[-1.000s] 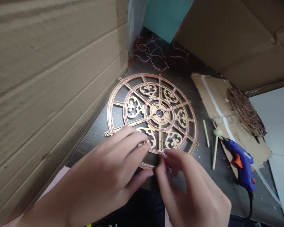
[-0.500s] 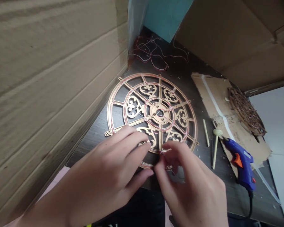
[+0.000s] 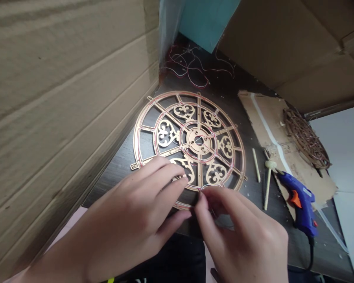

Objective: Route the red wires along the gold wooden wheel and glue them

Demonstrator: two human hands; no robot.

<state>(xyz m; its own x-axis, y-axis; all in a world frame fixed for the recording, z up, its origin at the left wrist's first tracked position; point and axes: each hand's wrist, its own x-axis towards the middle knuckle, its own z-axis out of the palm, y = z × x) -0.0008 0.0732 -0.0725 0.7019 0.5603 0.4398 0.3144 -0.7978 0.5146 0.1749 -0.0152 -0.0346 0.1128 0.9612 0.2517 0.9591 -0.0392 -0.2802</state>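
A round openwork wooden frame (image 3: 200, 173) with spokes and scroll ornaments lies on the dark table. Thin red and white wires (image 3: 156, 148) run along its rings. My left hand (image 3: 147, 204) is curled over the near-left part of the rim, thumb and fingers closed round it. Beside it, my right hand (image 3: 238, 228) pinches a thin wire at the near end of a spoke, thumb and forefinger together. The near-right stretch of the outer ring is hidden behind my right hand.
A blue glue gun (image 3: 299, 204) with an orange trigger lies at the right, near two pale sticks (image 3: 256, 165). A cardboard sheet (image 3: 262, 125) carries a brown round lattice (image 3: 305, 137). Loose wire (image 3: 191, 65) lies at the back. Cardboard walls (image 3: 76, 98) stand left and behind.
My right hand has shifted slightly right and lower, its fingertips now pressed together at the spoke end, uncovering the near-right scroll ornament. My left hand has stayed put.
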